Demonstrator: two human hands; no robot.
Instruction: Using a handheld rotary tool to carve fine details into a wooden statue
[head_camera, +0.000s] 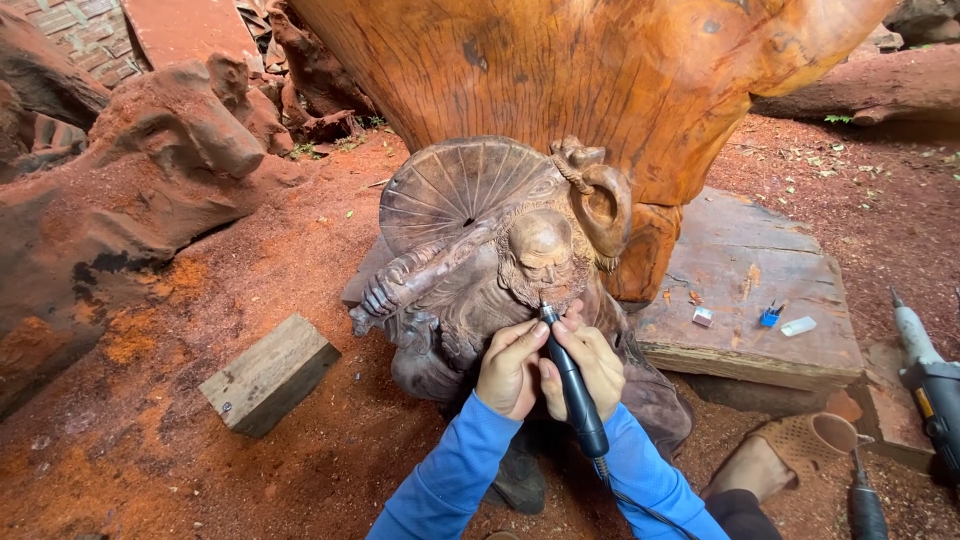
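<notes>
Soft even daylight, faint shadows, sharp centre, wide-angle bending at edges

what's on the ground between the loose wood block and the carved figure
Nothing: in the head view only bare red sawdust-covered ground separates the wood block from the carved figure.

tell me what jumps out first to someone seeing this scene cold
Dead centre sits a dark wooden figure carving, a bearded head under a ribbed fan shape, backed by a huge orange tree trunk. Just below it, the left hand and right hand, both in blue sleeves, grip a black rotary carving tool with its tip at the beard. Red sawdust covers the ground, with a loose wood block at lower left.
</notes>
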